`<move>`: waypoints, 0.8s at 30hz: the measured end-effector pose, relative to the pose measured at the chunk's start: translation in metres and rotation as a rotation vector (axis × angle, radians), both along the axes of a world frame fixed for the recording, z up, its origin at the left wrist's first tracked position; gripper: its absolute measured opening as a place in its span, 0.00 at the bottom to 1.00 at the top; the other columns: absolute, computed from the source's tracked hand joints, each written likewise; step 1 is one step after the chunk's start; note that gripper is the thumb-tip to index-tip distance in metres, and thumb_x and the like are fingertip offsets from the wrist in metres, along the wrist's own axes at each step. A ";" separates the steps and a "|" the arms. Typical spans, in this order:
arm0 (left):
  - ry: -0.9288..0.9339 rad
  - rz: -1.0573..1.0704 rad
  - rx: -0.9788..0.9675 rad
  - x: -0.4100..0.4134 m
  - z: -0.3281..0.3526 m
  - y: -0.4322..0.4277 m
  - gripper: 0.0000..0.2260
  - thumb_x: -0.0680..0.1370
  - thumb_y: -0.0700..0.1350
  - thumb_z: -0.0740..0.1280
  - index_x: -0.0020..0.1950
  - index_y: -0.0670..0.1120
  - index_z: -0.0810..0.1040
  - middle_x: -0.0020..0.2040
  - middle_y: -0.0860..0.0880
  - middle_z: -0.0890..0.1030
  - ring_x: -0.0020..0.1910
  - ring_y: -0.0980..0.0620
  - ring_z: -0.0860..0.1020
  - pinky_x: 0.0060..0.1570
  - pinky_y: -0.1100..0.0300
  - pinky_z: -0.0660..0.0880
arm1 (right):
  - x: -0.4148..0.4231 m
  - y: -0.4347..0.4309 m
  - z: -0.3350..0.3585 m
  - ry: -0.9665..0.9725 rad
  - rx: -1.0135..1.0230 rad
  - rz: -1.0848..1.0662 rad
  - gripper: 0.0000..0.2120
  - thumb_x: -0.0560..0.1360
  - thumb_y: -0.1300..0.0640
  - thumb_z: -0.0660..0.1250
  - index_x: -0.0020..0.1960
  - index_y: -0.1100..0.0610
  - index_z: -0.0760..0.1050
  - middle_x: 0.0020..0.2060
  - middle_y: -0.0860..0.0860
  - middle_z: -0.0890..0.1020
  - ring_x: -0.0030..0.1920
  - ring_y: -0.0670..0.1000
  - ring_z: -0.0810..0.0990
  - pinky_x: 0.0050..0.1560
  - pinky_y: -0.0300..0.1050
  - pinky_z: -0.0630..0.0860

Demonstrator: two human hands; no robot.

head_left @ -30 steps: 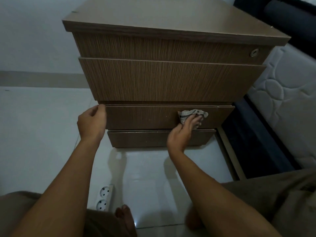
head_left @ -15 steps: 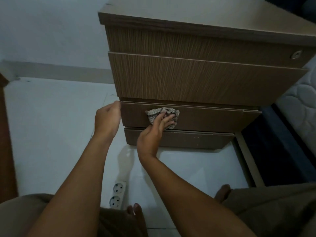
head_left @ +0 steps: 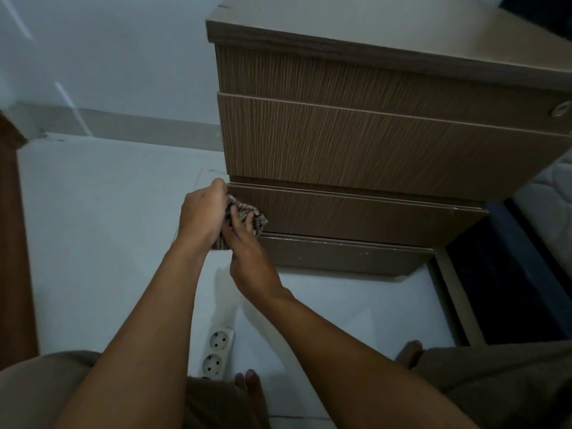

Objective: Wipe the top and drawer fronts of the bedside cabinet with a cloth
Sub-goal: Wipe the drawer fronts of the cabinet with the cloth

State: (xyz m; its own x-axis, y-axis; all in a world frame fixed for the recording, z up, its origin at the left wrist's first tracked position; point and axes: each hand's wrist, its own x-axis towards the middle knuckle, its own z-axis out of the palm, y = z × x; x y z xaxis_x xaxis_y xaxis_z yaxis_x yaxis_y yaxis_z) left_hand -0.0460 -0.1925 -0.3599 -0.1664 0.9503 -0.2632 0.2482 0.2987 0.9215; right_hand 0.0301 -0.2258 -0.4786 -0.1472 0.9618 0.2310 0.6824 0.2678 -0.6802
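Note:
A brown wood-grain bedside cabinet (head_left: pixel 356 144) fills the upper right, with several drawer fronts and a flat top. A crumpled checked cloth (head_left: pixel 252 219) is pressed against the left end of the lower drawer front (head_left: pixel 371 216). My right hand (head_left: pixel 247 252) holds the cloth with its fingers spread over it. My left hand (head_left: pixel 202 213) grips the left edge of that drawer, touching the cloth; its fingers are hidden behind the edge. A round lock (head_left: pixel 561 109) sits at the top drawer's right end.
A white power strip (head_left: pixel 216 351) lies on the white tiled floor between my arms. A bed with a white mattress (head_left: pixel 544 193) and dark frame stands right of the cabinet. A brown wooden edge (head_left: pixel 12 243) runs down the left. My knees and toes show at the bottom.
My right hand has slid the cloth leftward along the lower drawer front until it meets my left hand at the drawer's left edge. The view has shifted left.

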 end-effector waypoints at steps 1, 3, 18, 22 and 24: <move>-0.007 -0.012 -0.005 -0.001 0.000 0.000 0.25 0.66 0.56 0.54 0.49 0.43 0.83 0.50 0.45 0.84 0.51 0.44 0.80 0.57 0.44 0.75 | 0.006 -0.003 0.001 -0.012 -0.008 0.051 0.38 0.71 0.80 0.53 0.77 0.54 0.57 0.77 0.48 0.47 0.76 0.56 0.39 0.73 0.53 0.53; -0.026 -0.036 -0.007 -0.002 -0.002 0.001 0.24 0.64 0.58 0.54 0.44 0.47 0.82 0.49 0.48 0.84 0.52 0.47 0.81 0.60 0.44 0.73 | 0.018 -0.008 0.003 -0.026 -0.029 0.123 0.35 0.72 0.79 0.54 0.75 0.58 0.61 0.77 0.52 0.56 0.77 0.58 0.46 0.74 0.55 0.54; -0.095 -0.031 0.027 -0.001 -0.011 0.008 0.18 0.78 0.49 0.52 0.47 0.47 0.82 0.51 0.49 0.83 0.51 0.50 0.80 0.50 0.58 0.70 | 0.047 0.012 0.028 -0.840 0.163 0.257 0.31 0.74 0.60 0.39 0.75 0.62 0.59 0.75 0.56 0.60 0.76 0.58 0.52 0.75 0.54 0.45; -0.107 -0.020 0.048 -0.001 -0.015 0.011 0.18 0.80 0.48 0.51 0.49 0.45 0.81 0.51 0.50 0.83 0.49 0.53 0.81 0.48 0.60 0.69 | 0.056 -0.003 0.026 -0.949 -0.011 0.350 0.23 0.80 0.62 0.45 0.74 0.61 0.61 0.76 0.54 0.59 0.77 0.56 0.49 0.75 0.53 0.50; -0.097 -0.026 0.050 -0.002 -0.017 0.012 0.18 0.79 0.48 0.52 0.48 0.46 0.81 0.50 0.51 0.83 0.48 0.54 0.81 0.48 0.59 0.69 | 0.060 -0.015 0.030 -0.855 0.110 0.327 0.22 0.79 0.64 0.48 0.71 0.61 0.68 0.74 0.53 0.64 0.76 0.57 0.56 0.72 0.52 0.57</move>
